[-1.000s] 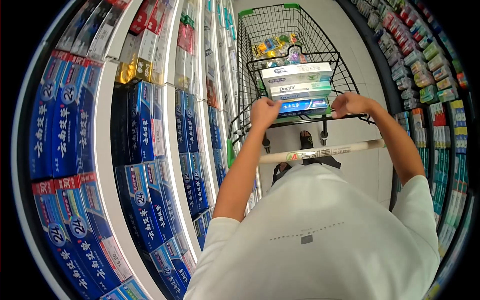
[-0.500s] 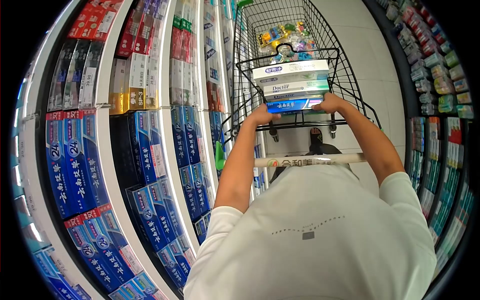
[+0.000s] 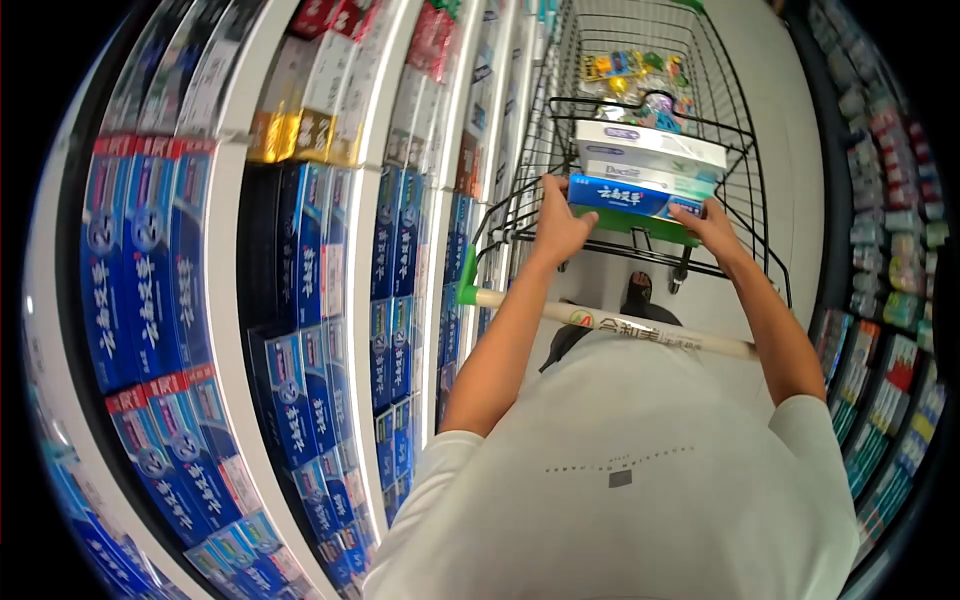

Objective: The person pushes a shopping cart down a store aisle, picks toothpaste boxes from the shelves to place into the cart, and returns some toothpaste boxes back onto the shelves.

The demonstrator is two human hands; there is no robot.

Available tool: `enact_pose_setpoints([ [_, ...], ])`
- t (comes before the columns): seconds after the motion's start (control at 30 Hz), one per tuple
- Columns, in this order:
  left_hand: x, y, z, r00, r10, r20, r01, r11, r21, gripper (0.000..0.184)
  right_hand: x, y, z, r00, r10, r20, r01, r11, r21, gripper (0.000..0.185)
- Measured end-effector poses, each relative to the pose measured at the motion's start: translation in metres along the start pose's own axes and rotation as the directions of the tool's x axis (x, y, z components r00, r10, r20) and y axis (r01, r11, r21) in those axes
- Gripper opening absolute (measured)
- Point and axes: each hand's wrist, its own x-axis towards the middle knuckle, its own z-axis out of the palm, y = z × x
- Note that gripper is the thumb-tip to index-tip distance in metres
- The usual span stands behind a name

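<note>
A blue toothpaste box is held between my two hands, above the green child-seat flap of the shopping cart. My left hand grips its left end, thumb on the near side. At the right end, my right hand pinches the box with thumb and fingers. Just behind it stand a white and green box marked Doctor and a white and grey box. Several colourful packaged items lie deeper in the wire basket.
The cart handle crosses in front of my body. Shelves of blue toothpaste boxes rise close on the left, with white shelf edges. Racks of small packaged goods line the right side, beyond the pale floor.
My hands were apart beside the boxes, then closed on the blue box's ends. The blue box now sits higher and tilted against the others. The cart appears further right in view.
</note>
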Motion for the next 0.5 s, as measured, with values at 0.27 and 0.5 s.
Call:
enact_pose_setpoints([
  [0.27, -0.053, 0.034, -0.065, 0.881, 0.087, -0.466, -0.147, 0.985, -0.093, 0.056, 0.005, -0.063, 0.069, 0.963, -0.270, -0.009, 0.267, 0.944, 0.194, 0.049],
  [0.5, -0.104, 0.055, -0.146, 0.470, 0.128, -0.873, -0.320, 0.947, -0.033, 0.050, -0.003, -0.201, 0.158, 0.748, -0.618, 0.241, 0.531, 0.776, 0.341, 0.045],
])
